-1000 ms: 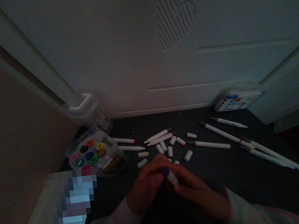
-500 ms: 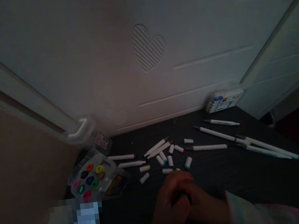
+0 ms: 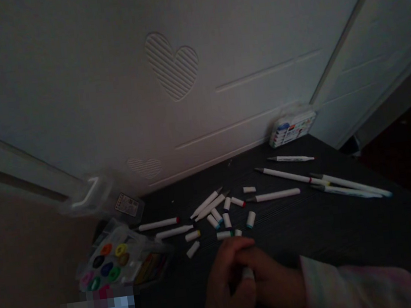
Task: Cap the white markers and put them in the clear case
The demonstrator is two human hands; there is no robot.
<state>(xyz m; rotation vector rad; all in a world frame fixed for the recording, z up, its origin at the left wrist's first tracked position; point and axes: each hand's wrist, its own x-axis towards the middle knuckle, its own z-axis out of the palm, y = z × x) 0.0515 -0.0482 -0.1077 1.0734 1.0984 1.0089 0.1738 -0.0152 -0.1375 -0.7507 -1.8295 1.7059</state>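
Note:
At the lower middle of the head view, my left hand (image 3: 223,284) and my right hand (image 3: 275,274) are closed together over the dark tabletop. A white marker cap (image 3: 247,273) shows in part between them, beside the left thumb; the fingers hide the rest of it. Just beyond my hands lie several loose caps, among them one with a blue-green end (image 3: 250,219) and one with a yellow end (image 3: 192,235). Uncapped white markers (image 3: 278,195) are scattered around these caps, some with grey tips.
On the left sits a clear case (image 3: 129,268) holding several coloured round pieces, with a clear lid (image 3: 102,196) behind it. A printed box (image 3: 292,128) stands at the back right against the white panel (image 3: 241,109). More markers (image 3: 351,184) lie on the right. A blurred patch covers the lower left.
The view has turned a little, so the things on the table sit further left. My hands stay closed together, and the white cap between them shows more clearly.

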